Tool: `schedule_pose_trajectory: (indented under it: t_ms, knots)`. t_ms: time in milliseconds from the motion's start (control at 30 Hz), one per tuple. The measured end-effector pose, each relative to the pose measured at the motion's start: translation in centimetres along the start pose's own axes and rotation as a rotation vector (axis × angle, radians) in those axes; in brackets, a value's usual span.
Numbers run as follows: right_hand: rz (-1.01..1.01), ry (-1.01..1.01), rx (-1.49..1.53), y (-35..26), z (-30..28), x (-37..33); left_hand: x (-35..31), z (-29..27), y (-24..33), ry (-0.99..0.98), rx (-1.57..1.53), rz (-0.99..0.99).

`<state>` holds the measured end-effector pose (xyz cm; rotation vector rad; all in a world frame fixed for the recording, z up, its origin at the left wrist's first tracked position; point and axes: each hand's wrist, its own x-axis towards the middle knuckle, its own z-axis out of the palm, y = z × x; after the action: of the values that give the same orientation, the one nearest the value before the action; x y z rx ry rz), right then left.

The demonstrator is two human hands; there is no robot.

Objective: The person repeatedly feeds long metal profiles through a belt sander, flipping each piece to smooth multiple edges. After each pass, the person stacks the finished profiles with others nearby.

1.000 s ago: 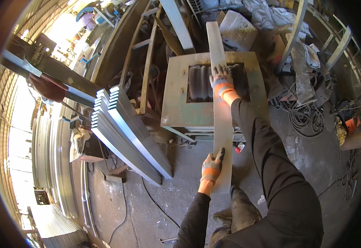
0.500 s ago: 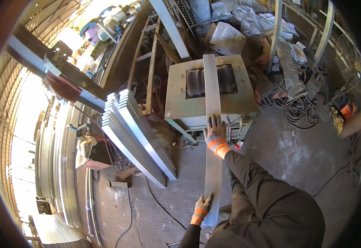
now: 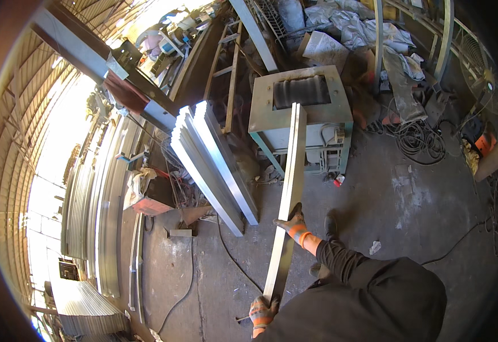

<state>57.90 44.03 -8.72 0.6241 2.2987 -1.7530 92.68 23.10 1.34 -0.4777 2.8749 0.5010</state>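
Note:
A long silvery metal profile (image 3: 293, 171) runs from near my body toward a green-framed machine (image 3: 262, 117), tilted on edge so its narrow lit side faces up. Its far end overlaps the machine's front top edge; whether they touch I cannot tell. My right hand (image 3: 296, 224), in a grey glove with an orange cuff, is closed around the profile at mid-length, thumb across its left edge. Gloved the same way, my left hand (image 3: 264, 313) grips the near end, its fingers partly hidden. Dark rollers (image 3: 302, 92) show in the machine's top opening.
Stacked metal profiles (image 3: 217, 165) lean left of the machine, beside a ladder-like frame (image 3: 232, 85). Long profiles (image 3: 109, 228) lie farther left. A cable (image 3: 220, 245) crosses the floor. Coiled hoses (image 3: 419, 143) and a fan (image 3: 488, 85) are at the right.
The profile has come off the machine's top toward me and rolled from flat onto its edge. My right hand went from lying flat on it to gripping it; both hands moved nearer me.

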Motion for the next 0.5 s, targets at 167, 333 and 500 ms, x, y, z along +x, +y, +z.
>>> schedule_pose_trajectory:
  t_ms: [167, 333, 500]
  knots:
    - [-0.016, -0.138, 0.560, 1.2, 0.3, -2.3, -1.1, -1.8, -2.3, -0.248, -0.406, -0.046]
    - [-0.103, -0.073, 0.533, 3.9, -0.2, -2.9, -0.8, -0.9, -2.5, -0.480, -0.529, -0.138]
    - [-0.114, -0.181, 0.725, 8.4, -0.9, -1.0, -0.7, 0.7, -4.6, -0.479, -0.850, -0.186]
